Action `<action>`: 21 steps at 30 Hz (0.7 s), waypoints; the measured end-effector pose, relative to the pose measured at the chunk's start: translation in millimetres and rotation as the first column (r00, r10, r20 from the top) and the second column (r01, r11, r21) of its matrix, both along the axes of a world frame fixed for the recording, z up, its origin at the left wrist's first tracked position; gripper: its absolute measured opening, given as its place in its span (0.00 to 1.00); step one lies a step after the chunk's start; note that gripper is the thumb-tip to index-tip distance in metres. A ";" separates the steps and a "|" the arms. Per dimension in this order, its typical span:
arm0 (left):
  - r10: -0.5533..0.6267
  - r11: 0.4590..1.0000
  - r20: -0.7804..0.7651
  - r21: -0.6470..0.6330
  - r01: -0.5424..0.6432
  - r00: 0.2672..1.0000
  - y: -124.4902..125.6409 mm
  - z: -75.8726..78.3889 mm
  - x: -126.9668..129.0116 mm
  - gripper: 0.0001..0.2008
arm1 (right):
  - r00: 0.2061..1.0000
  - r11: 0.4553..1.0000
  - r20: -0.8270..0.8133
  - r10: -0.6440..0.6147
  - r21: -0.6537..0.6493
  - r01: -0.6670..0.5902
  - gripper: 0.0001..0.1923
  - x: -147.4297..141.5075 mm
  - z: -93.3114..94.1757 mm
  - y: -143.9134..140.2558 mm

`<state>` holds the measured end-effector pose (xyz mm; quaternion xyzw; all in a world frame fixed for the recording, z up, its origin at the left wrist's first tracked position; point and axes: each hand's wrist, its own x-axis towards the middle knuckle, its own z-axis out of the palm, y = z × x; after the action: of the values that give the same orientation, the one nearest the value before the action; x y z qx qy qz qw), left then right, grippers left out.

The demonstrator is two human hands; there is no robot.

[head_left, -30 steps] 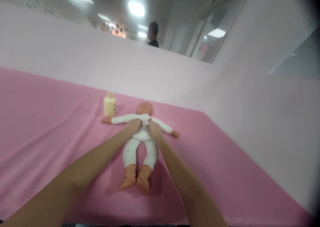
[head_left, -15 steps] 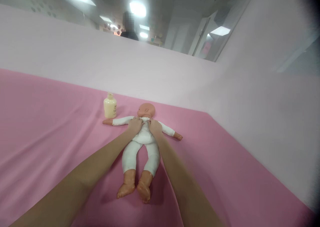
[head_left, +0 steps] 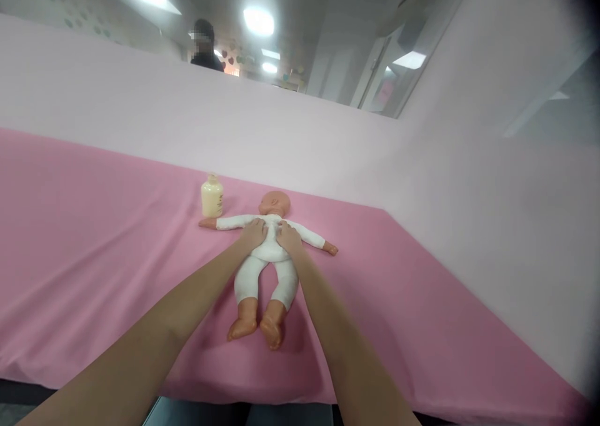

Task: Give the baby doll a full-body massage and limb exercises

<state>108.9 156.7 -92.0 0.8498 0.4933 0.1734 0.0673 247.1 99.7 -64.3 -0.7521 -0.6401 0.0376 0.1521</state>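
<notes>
A baby doll [head_left: 270, 249] in white with bare tan hands and feet lies stretched out on a pink sheet [head_left: 117, 226]. Its head points away from me and is turned to the left, with an ear showing. Both its arms are spread sideways. My left hand [head_left: 254, 231] rests on the left side of its upper torso, fingers curled against the white cloth. On the opposite side, my right hand [head_left: 287, 233] presses in the same way, its fingers bent in towards the middle. A narrow strip of torso shows between the hands. My fingertips are partly hidden.
A cream bottle [head_left: 212, 198] stands upright beside the doll's left-pointing hand. A pale padded wall [head_left: 300, 138] borders the sheet behind and to the right. Above it, a reflective panel [head_left: 300, 32] shows ceiling lights and a person [head_left: 206, 48]. The sheet's front edge is near my legs.
My hands have come slightly nearer and the gathered cloth between them looks smoother. The view has shifted, so the sheet's front edge now shows. The person behind has moved left.
</notes>
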 end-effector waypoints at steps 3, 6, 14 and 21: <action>-0.065 0.998 0.007 0.018 0.065 0.998 -8.1 -7.9 -8.5 0.20 | 1.000 1.000 0.006 0.020 0.016 -0.020 0.24 -2.0 -4.9 -12.8; -0.165 0.986 -0.001 0.028 0.165 0.986 -15.2 -14.4 -18.6 0.19 | 0.998 0.997 0.003 0.070 0.025 -0.070 0.26 0.1 -13.7 -25.5; -0.228 0.973 0.064 -0.013 0.229 0.972 -29.3 -27.3 -38.5 0.19 | 0.986 0.983 -0.006 0.168 0.069 -0.168 0.29 7.2 -30.2 -52.9; -0.116 0.983 0.262 -0.108 0.149 0.958 -39.2 -32.1 -47.2 0.26 | 0.994 0.968 0.000 0.111 0.226 -0.108 0.22 -6.5 -20.7 -67.0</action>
<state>61.7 117.5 -124.0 0.8457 0.4323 0.2443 0.1953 240.6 32.7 -85.0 -0.6931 -0.6800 -0.0220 0.2382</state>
